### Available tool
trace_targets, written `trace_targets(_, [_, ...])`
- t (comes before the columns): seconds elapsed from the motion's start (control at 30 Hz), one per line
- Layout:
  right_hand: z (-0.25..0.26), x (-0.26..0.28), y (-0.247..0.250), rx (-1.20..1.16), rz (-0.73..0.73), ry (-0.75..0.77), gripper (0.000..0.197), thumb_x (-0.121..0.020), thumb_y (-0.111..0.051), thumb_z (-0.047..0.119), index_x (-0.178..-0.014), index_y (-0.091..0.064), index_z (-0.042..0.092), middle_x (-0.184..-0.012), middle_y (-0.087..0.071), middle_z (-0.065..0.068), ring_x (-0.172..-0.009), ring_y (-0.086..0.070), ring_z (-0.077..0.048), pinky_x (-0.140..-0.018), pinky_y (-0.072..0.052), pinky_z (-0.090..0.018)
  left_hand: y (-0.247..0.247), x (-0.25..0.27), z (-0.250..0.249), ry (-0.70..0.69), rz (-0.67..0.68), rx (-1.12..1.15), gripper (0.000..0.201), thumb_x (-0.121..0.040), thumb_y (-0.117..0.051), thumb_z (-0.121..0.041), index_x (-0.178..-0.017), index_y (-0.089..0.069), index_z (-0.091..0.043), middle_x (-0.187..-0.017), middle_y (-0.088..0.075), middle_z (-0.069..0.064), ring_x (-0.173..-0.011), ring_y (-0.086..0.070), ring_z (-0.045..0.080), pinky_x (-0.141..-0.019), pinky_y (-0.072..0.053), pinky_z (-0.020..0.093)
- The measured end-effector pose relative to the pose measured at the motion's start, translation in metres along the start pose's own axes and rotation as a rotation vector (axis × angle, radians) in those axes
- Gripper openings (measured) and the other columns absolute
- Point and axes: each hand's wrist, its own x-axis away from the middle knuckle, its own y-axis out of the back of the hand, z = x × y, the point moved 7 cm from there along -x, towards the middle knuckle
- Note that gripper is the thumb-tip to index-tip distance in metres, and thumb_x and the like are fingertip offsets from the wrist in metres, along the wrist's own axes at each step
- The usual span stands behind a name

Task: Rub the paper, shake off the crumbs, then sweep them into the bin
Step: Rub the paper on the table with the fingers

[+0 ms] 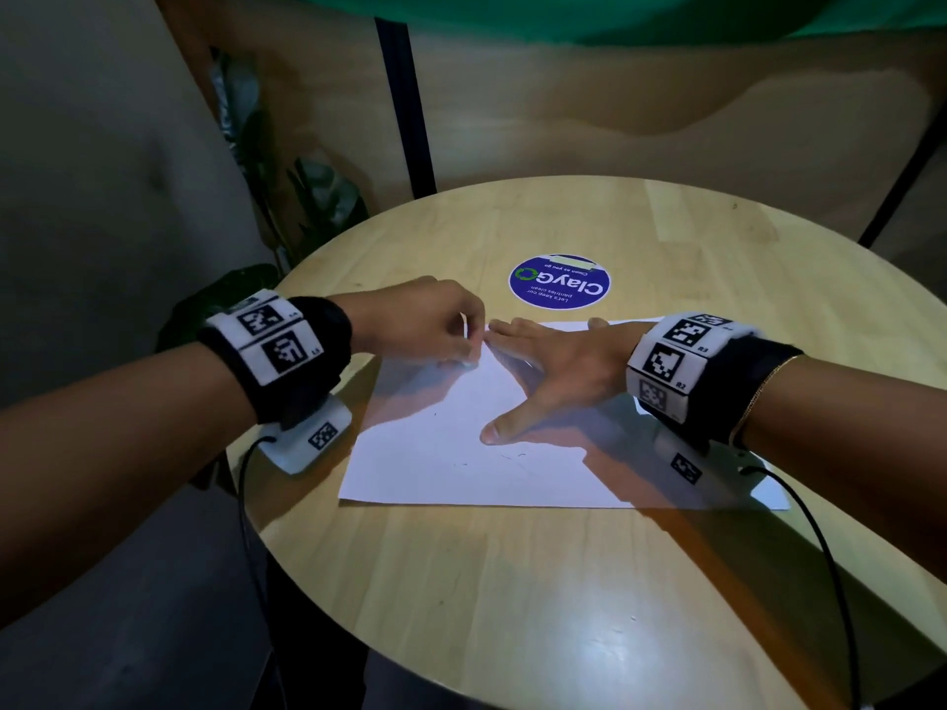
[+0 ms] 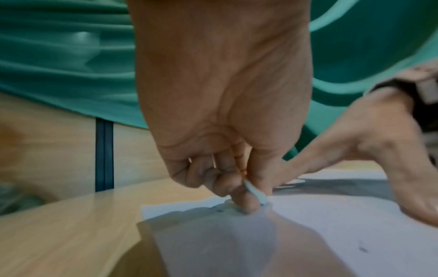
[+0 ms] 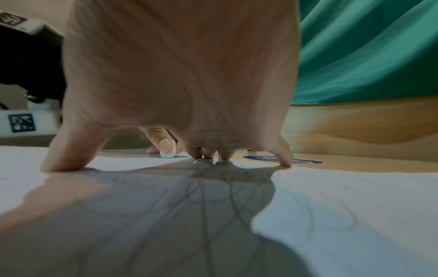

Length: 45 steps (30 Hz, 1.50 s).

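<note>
Rubbing is the step underway: left hand (image 1: 430, 320) pinches a small white eraser (image 2: 257, 193) against the white paper sheet (image 1: 451, 453), right hand (image 1: 558, 376) spread flat beside it, pinning it. Next move likely calls for lifting and shaking the sheet.

Round wooden table (image 1: 512, 581) carries a blue round sticker (image 1: 559, 282) at centre-far, taped along its far edge; plant (image 1: 302, 197) stands off the far-left rim, a black post (image 1: 405, 105) runs up the wood wall (image 1: 615, 105) behind, green cloth (image 1: 666, 12) above.
</note>
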Motion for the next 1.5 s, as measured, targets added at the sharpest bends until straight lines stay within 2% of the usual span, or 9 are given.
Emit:
trace_targets(0.17, [0.0,-0.002,-0.002,-0.047,-0.004,0.012,0.118,-0.067,-0.063,0.096,-0.162,-0.003,0.059,-0.17,0.011,0.035,-0.156,0.019,0.005,-0.123,0.005,-0.068,-0.019,0.003,-0.018,-0.069,0.223,0.09,0.005,-0.1,-0.074,-0.02,-0.101,-0.075,-0.015,-0.078,-0.079,0.001,-0.07,-0.065,0.01,-0.071,-0.05,0.022])
trace_targets(0.3, [0.002,0.0,0.001,-0.051,-0.014,0.014,0.116,-0.071,-0.064,0.093,-0.161,0.001,0.059,-0.172,0.006,0.03,-0.159,0.013,0.0,-0.123,0.0,-0.067,0.001,-0.005,-0.005,-0.039,-0.039,-0.011,0.005,-0.1,-0.07,-0.022,-0.098,-0.075,-0.022,-0.082,-0.081,-0.003,-0.07,-0.065,-0.004,-0.074,-0.046,0.026])
trace_targets(0.43, [0.001,0.0,-0.001,-0.042,0.011,0.001,0.119,-0.07,-0.063,0.095,-0.164,-0.002,0.055,-0.171,0.013,0.031,-0.158,0.018,0.001,-0.123,0.004,-0.07,-0.019,0.006,-0.014,-0.068,0.172,0.114,0.007,-0.101,-0.072,-0.019,-0.1,-0.076,-0.013,-0.078,-0.079,0.002,-0.065,-0.064,0.006,-0.069,-0.051,0.019])
trace_targets(0.53, [0.003,0.005,0.002,0.012,-0.002,-0.021,0.116,-0.076,-0.06,0.092,-0.167,-0.008,0.04,-0.171,0.01,0.032,-0.16,0.011,-0.001,-0.124,-0.004,-0.068,0.003,0.004,0.004,0.026,-0.001,0.025,0.007,-0.102,-0.071,-0.025,-0.1,-0.074,-0.018,-0.083,-0.083,-0.001,-0.072,-0.069,0.009,-0.072,-0.05,0.022])
trace_targets(0.7, [0.006,0.006,0.001,-0.044,0.048,-0.02,0.112,-0.073,-0.065,0.091,-0.162,-0.004,0.06,-0.171,0.021,0.028,-0.157,0.022,0.0,-0.125,0.006,-0.062,-0.025,0.016,-0.011,-0.039,0.205,0.196,0.007,-0.101,-0.074,-0.019,-0.101,-0.071,-0.012,-0.08,-0.08,0.009,-0.067,-0.067,0.011,-0.073,-0.055,0.026])
trace_targets(0.83, [0.011,0.011,0.003,0.003,0.03,-0.024,0.113,-0.079,-0.061,0.089,-0.164,0.005,0.055,-0.172,0.023,0.023,-0.158,0.021,-0.003,-0.125,0.006,-0.059,0.003,0.012,0.006,0.024,-0.003,0.03,0.006,-0.1,-0.071,-0.024,-0.095,-0.071,-0.021,-0.079,-0.081,0.001,-0.062,-0.063,0.0,-0.071,-0.049,0.027])
trace_targets(0.97, [0.013,0.014,0.001,-0.037,0.028,-0.019,0.107,-0.078,-0.065,0.086,-0.163,-0.006,0.058,-0.172,0.021,0.024,-0.157,0.022,-0.001,-0.124,0.006,-0.061,-0.021,0.02,-0.011,-0.034,0.166,0.201,0.01,-0.1,-0.074,-0.016,-0.097,-0.07,-0.008,-0.073,-0.076,0.006,-0.065,-0.063,0.013,-0.067,-0.053,0.023])
trace_targets(1.37, [0.019,0.023,0.003,0.03,0.012,-0.029,0.111,-0.085,-0.061,0.082,-0.167,0.005,0.046,-0.173,0.02,0.02,-0.158,0.02,-0.003,-0.126,0.003,-0.057,0.015,0.027,0.029,0.086,-0.024,-0.067,0.01,-0.101,-0.071,-0.025,-0.092,-0.068,-0.023,-0.082,-0.077,-0.008,-0.081,-0.067,0.016,-0.069,-0.048,0.031])
trace_targets(1.5, [0.018,0.02,0.003,0.012,0.034,-0.02,0.118,-0.082,-0.062,0.084,-0.168,0.007,0.043,-0.173,0.021,0.022,-0.157,0.022,-0.002,-0.125,0.004,-0.061,-0.024,0.034,-0.001,-0.039,0.229,0.24,0.01,-0.101,-0.076,-0.022,-0.097,-0.07,-0.015,-0.082,-0.079,0.003,-0.072,-0.067,0.015,-0.071,-0.054,0.026])
